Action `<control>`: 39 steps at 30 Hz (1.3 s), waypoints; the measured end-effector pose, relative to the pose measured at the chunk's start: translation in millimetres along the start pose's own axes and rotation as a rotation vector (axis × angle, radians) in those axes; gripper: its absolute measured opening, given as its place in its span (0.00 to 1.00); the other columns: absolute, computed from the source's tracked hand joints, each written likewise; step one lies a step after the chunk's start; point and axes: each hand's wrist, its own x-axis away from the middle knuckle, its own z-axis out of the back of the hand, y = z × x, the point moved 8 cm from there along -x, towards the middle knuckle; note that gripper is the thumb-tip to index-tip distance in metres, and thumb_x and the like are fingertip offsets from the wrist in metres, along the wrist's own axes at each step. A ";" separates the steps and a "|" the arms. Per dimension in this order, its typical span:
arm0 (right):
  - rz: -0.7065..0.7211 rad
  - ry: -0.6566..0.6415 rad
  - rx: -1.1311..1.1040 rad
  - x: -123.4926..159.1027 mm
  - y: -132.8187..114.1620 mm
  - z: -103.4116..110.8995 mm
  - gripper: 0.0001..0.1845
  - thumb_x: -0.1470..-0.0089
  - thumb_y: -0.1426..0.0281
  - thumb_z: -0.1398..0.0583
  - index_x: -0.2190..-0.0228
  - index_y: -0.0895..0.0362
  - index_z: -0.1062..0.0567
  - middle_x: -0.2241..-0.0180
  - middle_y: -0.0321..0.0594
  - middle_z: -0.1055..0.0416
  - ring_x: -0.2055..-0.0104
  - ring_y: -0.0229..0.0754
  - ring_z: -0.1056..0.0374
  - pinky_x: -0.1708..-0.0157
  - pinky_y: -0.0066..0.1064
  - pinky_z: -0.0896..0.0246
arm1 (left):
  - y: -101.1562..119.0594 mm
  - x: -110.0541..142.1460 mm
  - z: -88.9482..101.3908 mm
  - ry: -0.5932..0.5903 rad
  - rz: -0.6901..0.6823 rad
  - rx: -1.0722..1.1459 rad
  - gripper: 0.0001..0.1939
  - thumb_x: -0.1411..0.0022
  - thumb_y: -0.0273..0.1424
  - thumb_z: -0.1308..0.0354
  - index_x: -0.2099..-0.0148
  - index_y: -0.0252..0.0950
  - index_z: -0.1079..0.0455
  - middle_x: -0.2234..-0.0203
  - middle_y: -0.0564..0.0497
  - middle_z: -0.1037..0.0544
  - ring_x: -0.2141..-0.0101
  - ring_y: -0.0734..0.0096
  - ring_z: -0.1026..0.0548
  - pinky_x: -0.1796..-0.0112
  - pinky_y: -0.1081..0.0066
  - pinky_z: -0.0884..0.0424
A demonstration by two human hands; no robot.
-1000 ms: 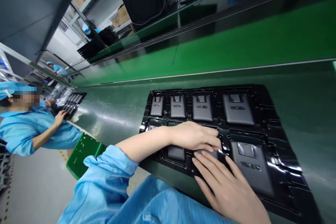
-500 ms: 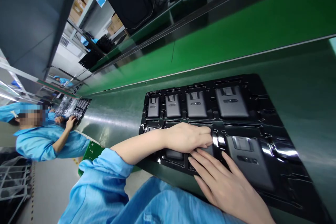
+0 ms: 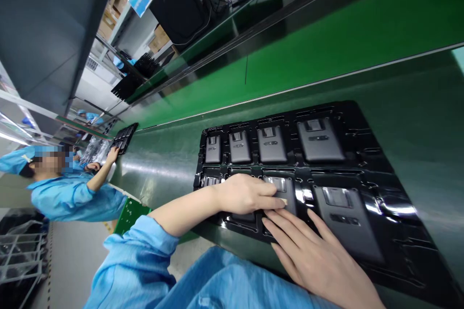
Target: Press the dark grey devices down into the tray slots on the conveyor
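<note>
A black moulded tray [image 3: 362, 120] lies on the dark green belt, holding two rows of grey rectangular parts. My left hand [image 3: 246, 194] reaches in from the left over the near row, fingers curled together in a pinch at the edge of a grey part [image 3: 284, 188]. A small pale tip shows at the fingertips, too small to name. My right hand [image 3: 315, 256] rests flat on the tray's near edge with fingers stretched out, just below the left fingertips. The far row of grey parts [image 3: 271, 144] is uncovered.
Further down the belt [image 3: 163, 164], a co-worker in a blue gown [image 3: 72, 193] reaches to another black tray [image 3: 123, 137]. A bright green strip [image 3: 326, 53] runs behind the belt. Shelves with stacked black trays and boxes stand beyond. A green bin [image 3: 132, 210] sits below the belt edge.
My left hand has drawn back to the left, uncovering the grey part it lay on. My right hand has hardly moved. The co-worker's tray has slid further away along the belt.
</note>
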 end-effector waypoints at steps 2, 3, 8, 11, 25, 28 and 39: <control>0.014 -0.013 0.029 1.0 0.8 -0.5 0.23 0.39 0.71 0.61 0.62 0.58 0.27 0.60 0.42 0.31 0.55 0.42 0.39 0.50 0.40 0.52 | 1.6 -0.6 -0.6 -0.035 -0.016 -0.027 0.18 0.37 0.28 0.64 0.53 0.36 0.35 0.80 0.54 0.38 0.77 0.79 0.37 0.76 0.76 0.43; 0.033 -0.017 0.047 1.1 0.0 -0.6 0.23 0.39 0.71 0.61 0.62 0.58 0.27 0.59 0.42 0.32 0.55 0.42 0.39 0.51 0.40 0.51 | 1.9 -0.8 -1.7 -0.058 -0.023 -0.033 0.18 0.37 0.28 0.64 0.53 0.35 0.35 0.80 0.54 0.38 0.77 0.79 0.37 0.76 0.76 0.43; 0.064 0.018 0.066 -1.1 -3.8 0.6 0.25 0.40 0.75 0.62 0.64 0.60 0.27 0.60 0.41 0.31 0.56 0.40 0.39 0.53 0.36 0.49 | 0.5 0.6 -6.8 -0.123 -0.037 -0.050 0.19 0.38 0.28 0.65 0.49 0.35 0.38 0.80 0.54 0.39 0.77 0.79 0.38 0.76 0.76 0.43; 0.023 0.057 0.045 -1.1 -1.6 2.6 0.27 0.40 0.76 0.64 0.66 0.60 0.26 0.62 0.41 0.30 0.57 0.40 0.38 0.53 0.36 0.49 | 0.6 2.2 -5.7 -0.118 -0.054 -0.057 0.20 0.38 0.28 0.66 0.49 0.34 0.39 0.79 0.54 0.38 0.76 0.78 0.38 0.77 0.75 0.43; 0.034 0.061 0.028 -2.1 -1.9 3.0 0.28 0.42 0.78 0.64 0.66 0.61 0.26 0.63 0.41 0.30 0.59 0.40 0.37 0.56 0.36 0.47 | 1.8 -5.5 3.8 -0.272 -0.096 0.117 0.19 0.39 0.28 0.61 0.48 0.34 0.39 0.70 0.50 0.29 0.72 0.77 0.34 0.72 0.74 0.40; 0.059 0.044 0.037 -0.3 -2.4 3.3 0.28 0.42 0.79 0.65 0.65 0.61 0.27 0.61 0.41 0.31 0.58 0.40 0.38 0.55 0.36 0.49 | -5.5 -7.9 3.1 -0.284 -0.005 0.296 0.17 0.39 0.28 0.59 0.53 0.40 0.33 0.73 0.53 0.30 0.72 0.80 0.33 0.75 0.78 0.41; 0.044 0.129 0.010 -6.0 -3.9 11.8 0.30 0.42 0.77 0.66 0.69 0.60 0.26 0.64 0.40 0.29 0.60 0.39 0.37 0.56 0.35 0.50 | -12.5 -26.0 5.1 -0.230 0.133 0.375 0.15 0.40 0.36 0.55 0.58 0.37 0.31 0.69 0.51 0.31 0.72 0.83 0.34 0.75 0.82 0.41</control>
